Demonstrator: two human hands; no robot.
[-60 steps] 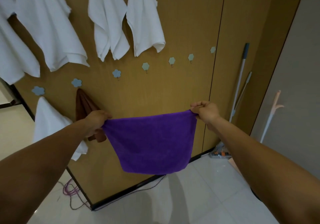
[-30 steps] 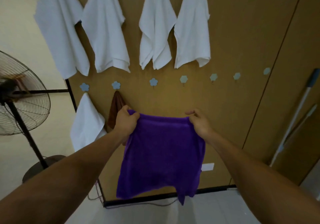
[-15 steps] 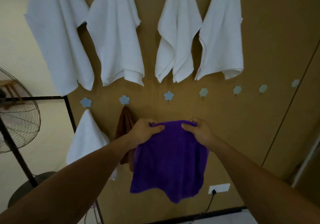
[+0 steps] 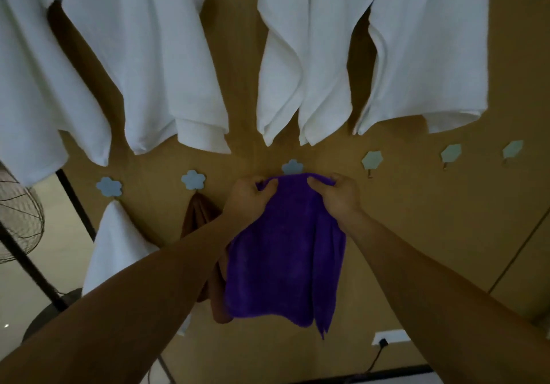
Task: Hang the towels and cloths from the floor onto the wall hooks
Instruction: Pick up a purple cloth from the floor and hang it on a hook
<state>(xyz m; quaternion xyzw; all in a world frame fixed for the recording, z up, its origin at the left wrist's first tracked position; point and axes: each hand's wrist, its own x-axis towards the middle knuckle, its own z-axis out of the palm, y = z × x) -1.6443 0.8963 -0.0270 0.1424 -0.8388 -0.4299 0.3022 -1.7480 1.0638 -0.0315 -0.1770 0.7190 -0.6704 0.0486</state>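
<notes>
Far left, a wire-caged standing fan (image 4: 18, 220) sits beside the tan wooden wall panel (image 4: 431, 235). Across the top of the panel hang 4 large white towels (image 4: 154, 56), their upper ends out of view. Below them runs a row of hooks.

The 1st blue flower-shaped hook (image 4: 109, 186) carries a small white towel (image 4: 119, 249), draped to a point beneath it. The 2nd blue flower-shaped hook (image 4: 193, 179) carries a brown cloth (image 4: 198, 214), partly hidden behind the person's left forearm.

The left hand (image 4: 248, 197) has its grip clamped on the top edge of the purple microfibre cloth (image 4: 285, 258), fingers curled over the fabric. That edge is bunched just under the 3rd blue flower-shaped hook (image 4: 293, 166), touching its lower petals; I cannot tell whether it is caught on the peg. The rest of the cloth hangs down in front of the panel, overlapping the brown cloth's right side. The right hand (image 4: 339, 196) is clamped on the same top edge, near the left.

Further right come 3 pale hexagonal hooks (image 4: 372, 160), with small pegs under them. Low on the right, a white wall socket (image 4: 391, 337) holds a black plug (image 4: 384, 342).
</notes>
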